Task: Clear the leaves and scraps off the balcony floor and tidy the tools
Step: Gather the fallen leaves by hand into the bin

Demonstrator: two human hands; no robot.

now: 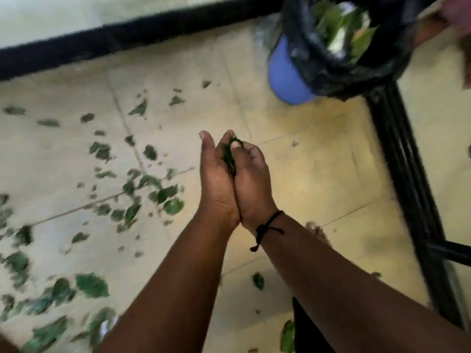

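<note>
My left hand (216, 179) and my right hand (251, 184) are pressed together side by side above the floor, cupping a small bunch of green leaves (230, 155) between the palms. Only the leaves' top edge shows between the fingers. Many green leaves and scraps (142, 189) lie scattered over the beige tiled floor (305, 161) to the left of my hands. A blue bin (288, 75) lined with a black bag (328, 67) stands at the upper right, with leaves and white scraps inside it.
A black skirting strip (127, 36) runs along the wall at the top. A black metal frame (405, 169) stands on the right beside the bin. A single leaf (258, 281) lies between my forearms. A foot (316, 231) shows below my right wrist.
</note>
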